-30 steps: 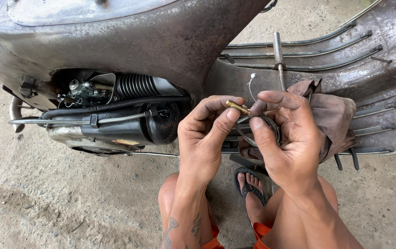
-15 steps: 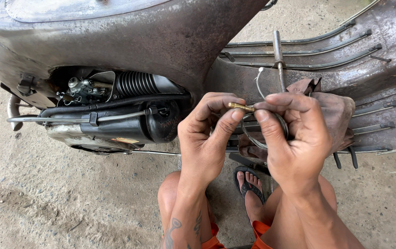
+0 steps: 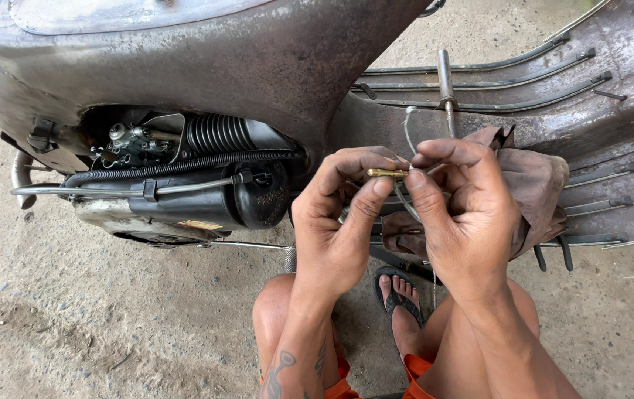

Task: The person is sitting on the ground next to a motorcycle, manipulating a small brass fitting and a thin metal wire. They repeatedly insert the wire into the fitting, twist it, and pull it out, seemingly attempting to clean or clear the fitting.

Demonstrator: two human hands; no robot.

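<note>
Fitting (image 3: 386,173) in my fingers: shiny brass metal.
Scooter body (image 3: 206,59): dull, rusty, rough metal.
Rag (image 3: 535,185): matt, stained cloth.
Hose (image 3: 217,133): ribbed black rubber.
Ground (image 3: 73,325): rough, gritty concrete.

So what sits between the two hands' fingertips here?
In the head view, a small brass fitting spans the gap, pinched between the left hand and right hand, with a thin wire looping above.

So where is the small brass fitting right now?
Head view, centre: the brass fitting is pinched between left hand and right hand, before the brown rag.
</note>
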